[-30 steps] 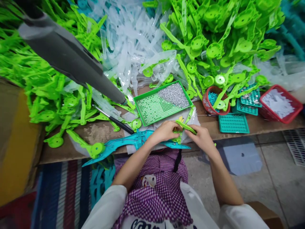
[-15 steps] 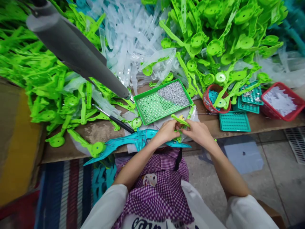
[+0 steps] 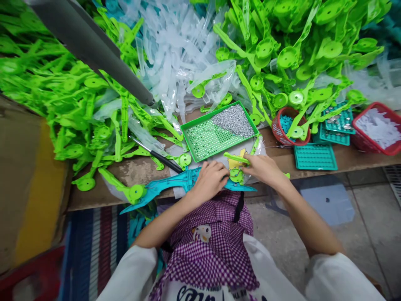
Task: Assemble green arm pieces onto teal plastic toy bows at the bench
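Observation:
My left hand [image 3: 209, 180] rests on the near edge of the wooden bench, its fingers curled against a small green plastic part [image 3: 235, 174] that lies on a clear bag. My right hand [image 3: 263, 168] pinches a thin green plastic arm [image 3: 235, 158] of the same piece, held just above the bench. A long teal plastic part [image 3: 166, 187] lies under my left wrist. A green tray [image 3: 219, 131] of small silver screws sits just beyond both hands.
Heaps of green plastic parts [image 3: 78, 104] and clear plastic pieces [image 3: 175, 50] cover the bench behind. A grey tube [image 3: 90, 46] slants in from the upper left. A screwdriver [image 3: 156, 154], red baskets [image 3: 286, 127], a red tray [image 3: 377, 133] and teal grids [image 3: 315, 156] lie around the tray.
My view shifted a little. My left hand has dropped from the green arm onto the bench, and my right hand now holds the arm alone, lower and flatter.

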The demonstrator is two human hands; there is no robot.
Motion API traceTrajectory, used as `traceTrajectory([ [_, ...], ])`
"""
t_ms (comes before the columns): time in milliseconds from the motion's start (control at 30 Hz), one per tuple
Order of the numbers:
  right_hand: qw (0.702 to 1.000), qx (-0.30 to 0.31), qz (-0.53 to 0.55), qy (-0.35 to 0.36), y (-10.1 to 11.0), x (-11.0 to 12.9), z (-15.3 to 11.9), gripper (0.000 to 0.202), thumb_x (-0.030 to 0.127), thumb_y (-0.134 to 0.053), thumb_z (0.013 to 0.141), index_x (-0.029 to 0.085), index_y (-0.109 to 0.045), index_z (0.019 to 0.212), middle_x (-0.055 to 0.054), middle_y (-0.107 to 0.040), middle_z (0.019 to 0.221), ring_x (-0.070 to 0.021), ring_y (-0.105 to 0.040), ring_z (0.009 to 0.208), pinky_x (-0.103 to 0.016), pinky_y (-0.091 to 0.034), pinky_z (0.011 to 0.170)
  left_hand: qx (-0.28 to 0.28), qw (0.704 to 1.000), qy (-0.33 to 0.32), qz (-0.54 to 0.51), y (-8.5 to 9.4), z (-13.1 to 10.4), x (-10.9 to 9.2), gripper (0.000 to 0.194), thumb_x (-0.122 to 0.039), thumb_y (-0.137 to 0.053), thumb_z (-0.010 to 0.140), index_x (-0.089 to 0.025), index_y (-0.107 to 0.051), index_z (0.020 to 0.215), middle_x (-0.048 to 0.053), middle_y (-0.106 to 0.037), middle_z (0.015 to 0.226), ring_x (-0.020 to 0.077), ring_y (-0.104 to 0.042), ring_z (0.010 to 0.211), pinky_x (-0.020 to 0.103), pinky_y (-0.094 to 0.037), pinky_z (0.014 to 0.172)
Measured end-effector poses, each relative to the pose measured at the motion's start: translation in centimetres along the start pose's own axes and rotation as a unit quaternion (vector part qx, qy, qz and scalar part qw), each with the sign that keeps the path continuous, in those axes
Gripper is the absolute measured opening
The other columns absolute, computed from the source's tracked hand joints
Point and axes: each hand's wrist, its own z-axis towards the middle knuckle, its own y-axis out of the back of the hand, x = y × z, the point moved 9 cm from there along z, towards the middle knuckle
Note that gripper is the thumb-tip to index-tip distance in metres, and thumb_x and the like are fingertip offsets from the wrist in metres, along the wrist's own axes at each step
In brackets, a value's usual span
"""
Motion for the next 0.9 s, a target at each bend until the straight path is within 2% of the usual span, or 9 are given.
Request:
traceTrajectory([
  [133, 1.000, 0.005, -0.003, 0.003, -0.1, 0.0, 0.0, 0.032, 0.038, -0.054, 0.084, 0.023, -0.061, 0.111, -0.011, -0.072, 0.094, -0.0259, -0.065, 0.082, -0.029, -0.026, 0.056, -0.018, 0.997, -0.009, 0.073, 0.1, 0.4, -0.8, 0.017, -0.025, -0.053, 0.091, -0.019, -0.065, 0.081, 0.006, -0.062, 0.085, 0.0235, -0.046, 0.091, 0.040, -0.028, 0.078],
  [267, 1.000, 0.006, 0.002, 0.000, -0.1, 0.0, 0.0, 0.033, 0.037, -0.054, 0.085, 0.022, -0.061, 0.113, -0.011, -0.072, 0.095, -0.0271, -0.065, 0.084, -0.029, -0.030, 0.058, -0.021, 0.998, -0.005, 0.056, 0.1, 0.2, -0.8, 0.020, -0.024, -0.050, 0.093, -0.019, -0.066, 0.081, 0.006, -0.062, 0.086, 0.0237, -0.045, 0.090, 0.040, -0.026, 0.077],
  [467, 1.000, 0.005, 0.011, -0.009, 0.0, 0.0, -0.1, 0.034, 0.039, -0.053, 0.087, 0.023, -0.061, 0.115, -0.011, -0.072, 0.095, -0.0274, -0.065, 0.086, -0.030, -0.033, 0.060, -0.005, 0.998, -0.018, 0.052, -0.6, -0.1, -1.1, 0.022, -0.010, -0.046, 0.087, -0.018, -0.065, 0.079, 0.008, -0.063, 0.089, 0.0243, -0.046, 0.092, 0.044, -0.027, 0.080],
  [600, 1.000, 0.004, 0.012, -0.012, 0.1, 0.0, -0.1, 0.035, 0.040, -0.053, 0.087, 0.023, -0.061, 0.116, -0.011, -0.072, 0.094, -0.0273, -0.066, 0.085, -0.030, -0.032, 0.060, 0.006, 0.997, -0.038, 0.060, -1.1, -0.2, -1.4, 0.022, -0.006, -0.045, 0.084, -0.017, -0.064, 0.081, 0.009, -0.064, 0.091, 0.0245, -0.049, 0.093, 0.047, -0.028, 0.084],
  [733, 1.000, 0.006, 0.015, -0.014, 0.1, 0.0, -0.1, 0.034, 0.039, -0.052, 0.087, 0.023, -0.062, 0.116, -0.012, -0.072, 0.095, -0.0275, -0.066, 0.085, -0.030, -0.034, 0.061, -0.006, 0.998, -0.030, 0.046, -0.7, -0.3, -1.0, 0.021, -0.010, -0.047, 0.087, -0.017, -0.064, 0.079, 0.007, -0.065, 0.091, 0.0237, -0.050, 0.093, 0.047, -0.027, 0.085],
  [900, 1.000, 0.012, 0.008, -0.008, 0.1, 0.2, -0.1, 0.037, 0.037, -0.052, 0.087, 0.023, -0.061, 0.119, -0.012, -0.071, 0.096, -0.0284, -0.065, 0.087, -0.031, -0.036, 0.062, 0.003, 1.000, 0.015, 0.011, -0.1, -0.3, 0.0, 0.020, -0.028, -0.052, 0.093, -0.018, -0.067, 0.083, 0.005, -0.063, 0.090, 0.0228, -0.049, 0.095, 0.043, -0.026, 0.084],
])
